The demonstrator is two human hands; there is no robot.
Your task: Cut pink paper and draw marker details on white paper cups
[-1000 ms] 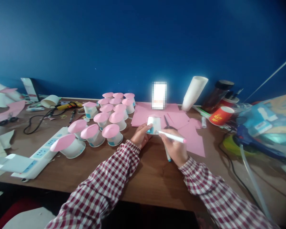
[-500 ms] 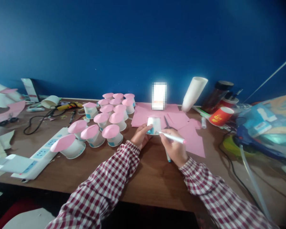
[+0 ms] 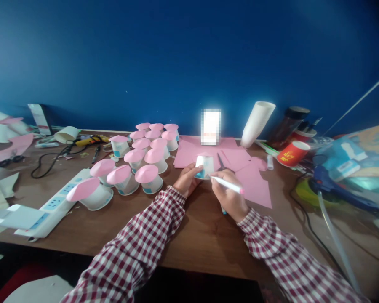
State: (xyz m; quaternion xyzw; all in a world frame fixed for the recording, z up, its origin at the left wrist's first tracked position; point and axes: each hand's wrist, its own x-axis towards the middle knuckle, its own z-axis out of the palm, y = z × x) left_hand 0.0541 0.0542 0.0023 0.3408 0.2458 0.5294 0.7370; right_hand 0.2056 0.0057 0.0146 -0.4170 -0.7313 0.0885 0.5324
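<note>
My left hand (image 3: pixel 187 180) grips a white paper cup (image 3: pixel 204 167) with a blue print, held upside down above the table near the middle of the view. Closed round a white marker (image 3: pixel 227 184) with a pink end, my right hand (image 3: pixel 229 194) brings its tip to the cup's lower right side; whether the tip touches cannot be made out. Behind the cup lie pink paper sheets (image 3: pixel 189 149) and dark scissors (image 3: pixel 220 161), partly hidden. To the left stand several upturned cups with pink cone tops (image 3: pixel 147 173).
A power strip (image 3: pixel 58 200) lies at the left, with cables and tools behind it. A leaning stack of white cups (image 3: pixel 258 124), a red cup (image 3: pixel 293 153) and a blue glue gun (image 3: pixel 331 183) are at the right. A bright pixelated patch stands before the blue wall.
The back end of the marker has shifted slightly left and down with my right hand's small motion. My left hand and the cup stay almost where they were.
</note>
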